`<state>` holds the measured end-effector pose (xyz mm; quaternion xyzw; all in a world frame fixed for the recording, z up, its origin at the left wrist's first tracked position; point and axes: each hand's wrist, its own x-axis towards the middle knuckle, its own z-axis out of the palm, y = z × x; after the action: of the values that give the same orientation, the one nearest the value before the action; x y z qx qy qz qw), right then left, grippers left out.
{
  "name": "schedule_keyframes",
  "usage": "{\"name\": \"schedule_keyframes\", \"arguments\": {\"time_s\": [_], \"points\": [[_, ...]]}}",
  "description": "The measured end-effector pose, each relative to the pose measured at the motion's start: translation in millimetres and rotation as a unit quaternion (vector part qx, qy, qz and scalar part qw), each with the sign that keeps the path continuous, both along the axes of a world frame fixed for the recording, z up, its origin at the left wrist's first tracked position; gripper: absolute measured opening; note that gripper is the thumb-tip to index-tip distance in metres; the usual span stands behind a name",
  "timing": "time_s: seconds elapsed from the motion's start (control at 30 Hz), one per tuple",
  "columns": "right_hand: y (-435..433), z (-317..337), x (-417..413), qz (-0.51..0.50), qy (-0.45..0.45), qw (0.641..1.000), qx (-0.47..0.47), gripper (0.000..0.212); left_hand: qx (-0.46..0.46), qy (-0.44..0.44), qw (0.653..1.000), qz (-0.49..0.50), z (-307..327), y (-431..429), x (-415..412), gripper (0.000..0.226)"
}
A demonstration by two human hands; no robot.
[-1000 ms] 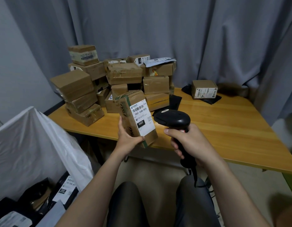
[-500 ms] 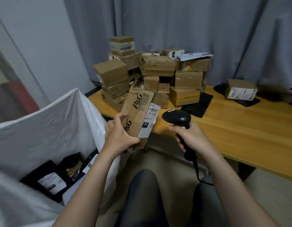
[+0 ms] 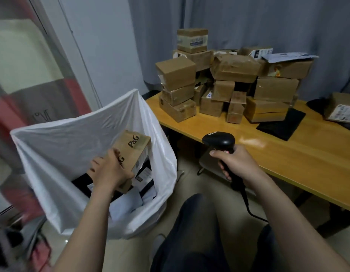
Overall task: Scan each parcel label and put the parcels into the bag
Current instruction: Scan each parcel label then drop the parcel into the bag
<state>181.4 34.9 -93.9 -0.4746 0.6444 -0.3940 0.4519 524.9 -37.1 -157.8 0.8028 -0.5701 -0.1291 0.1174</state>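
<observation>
Left hand (image 3: 109,171): fingers (image 3: 94,161) curled round the lower end of the P&G carton (image 3: 135,150), which is held tilted inside the mouth of the white bag (image 3: 68,138). The bag rim stands open on every side of these fingers. Labelled mailers (image 3: 142,179) lie below them.

Right hand (image 3: 237,163): fingers wrapped round the handle of the barcode scanner (image 3: 219,140), near the front edge of the tabletop (image 3: 288,158). Beyond those fingers a black mailer (image 3: 282,124) lies flat. Farther off, stacked cardboard parcels (image 3: 229,85) crowd the tabletop's far end.
</observation>
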Motion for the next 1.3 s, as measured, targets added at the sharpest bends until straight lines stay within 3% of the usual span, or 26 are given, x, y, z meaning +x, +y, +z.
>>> {"name": "schedule_keyframes", "arguments": {"time_s": [0.13, 0.23, 0.47, 0.67, 1.3], "points": [[-3.5, -4.0, 1.1, -0.004, -0.005, 1.0, 0.011, 0.025, 0.148, -0.028, 0.988, -0.028, -44.7, -14.5, -2.0, 0.068], [-5.6, -7.2, 0.0, -0.006, -0.007, 1.0, 0.018, 0.025, 0.228, -0.044, 0.972, -0.044, -64.4, -17.9, -13.0, 0.075], [-7.2, -12.7, -5.3, -0.016, -0.017, 1.0, 0.018, 0.024, 0.18, -0.052, 0.975, -0.115, -34.5, -30.8, -42.3, 0.055], [2.3, -5.6, -26.7, -0.055, -0.02, 0.998, 0.013, 0.022, 0.107, -0.08, 0.971, -0.2, 4.5, -34.8, -92.7, 0.072], [40.3, 51.6, -226.4, -0.294, 0.011, 0.951, -0.095, 0.019, -0.046, -0.087, 0.867, -0.488, 109.9, -60.4, -417.7, 0.066]]}}
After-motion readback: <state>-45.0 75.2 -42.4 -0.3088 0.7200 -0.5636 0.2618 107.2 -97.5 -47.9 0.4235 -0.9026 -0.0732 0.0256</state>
